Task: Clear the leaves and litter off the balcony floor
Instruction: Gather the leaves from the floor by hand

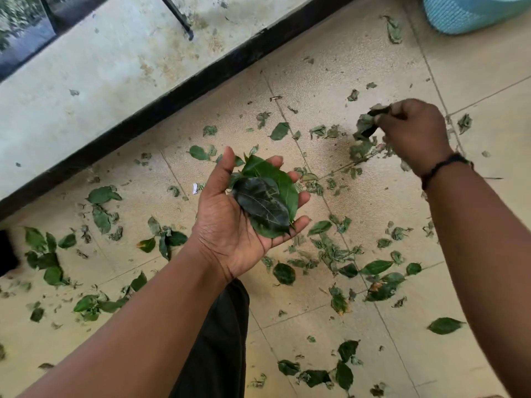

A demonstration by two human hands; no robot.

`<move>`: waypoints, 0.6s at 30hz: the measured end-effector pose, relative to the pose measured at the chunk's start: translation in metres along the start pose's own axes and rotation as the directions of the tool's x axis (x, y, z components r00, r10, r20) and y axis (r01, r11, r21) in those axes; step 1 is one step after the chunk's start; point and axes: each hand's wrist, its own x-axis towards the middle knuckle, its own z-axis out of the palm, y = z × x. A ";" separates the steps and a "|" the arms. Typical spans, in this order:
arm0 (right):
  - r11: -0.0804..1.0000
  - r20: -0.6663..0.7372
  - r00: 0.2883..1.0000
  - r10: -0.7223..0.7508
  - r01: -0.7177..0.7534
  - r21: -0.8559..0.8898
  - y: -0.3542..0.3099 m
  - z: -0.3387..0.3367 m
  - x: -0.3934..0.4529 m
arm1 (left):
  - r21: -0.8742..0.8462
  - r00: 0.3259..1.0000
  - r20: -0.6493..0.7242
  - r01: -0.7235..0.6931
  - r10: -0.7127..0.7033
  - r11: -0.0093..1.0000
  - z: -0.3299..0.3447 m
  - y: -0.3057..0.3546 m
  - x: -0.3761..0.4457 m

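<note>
At far left, a pale stained ledge [86, 90] with a black edge strip [178, 90] along the tiled balcony floor [359, 70]. Below it, scattered leaves [103, 195] on the beige tiles, green and mostly flat on the left side, more dry and curled toward the middle.

In the centre, the left hand [244, 214], palm turned up and held above the floor. Fingers spread and only gently bent, thumb pointing up and away from the palm. No grip here: a small stack of green leaves [270, 196] simply lying across the fingers and upper palm, the darkest leaf on top. Left forearm coming in from the lower left corner, wrist nearly straight. Under the forearm, a dark trouser leg [221, 340].

To the right, a small heap of dry litter [362, 150] on the floor, near a tile joint. Just above it, the right hand [413, 130], back of the hand toward the camera, fingers curled in and pinching a crumpled dry leaf [366, 123] at the fingertips. Slightly blurred, so exact finger placement unclear. A dark wristband [442, 165] on the right wrist, forearm reaching in from the right edge and angled forward.

At top right corner, part of a light blue woven basket [465, 12] standing on the floor, well apart from both hands.
</note>
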 end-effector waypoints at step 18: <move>0.923 0.257 0.932 -0.255 0.156 0.352 -0.109 0.041 -0.170 | -0.246 0.999 0.029 -0.024 0.032 0.969 -0.044 -0.013 -0.027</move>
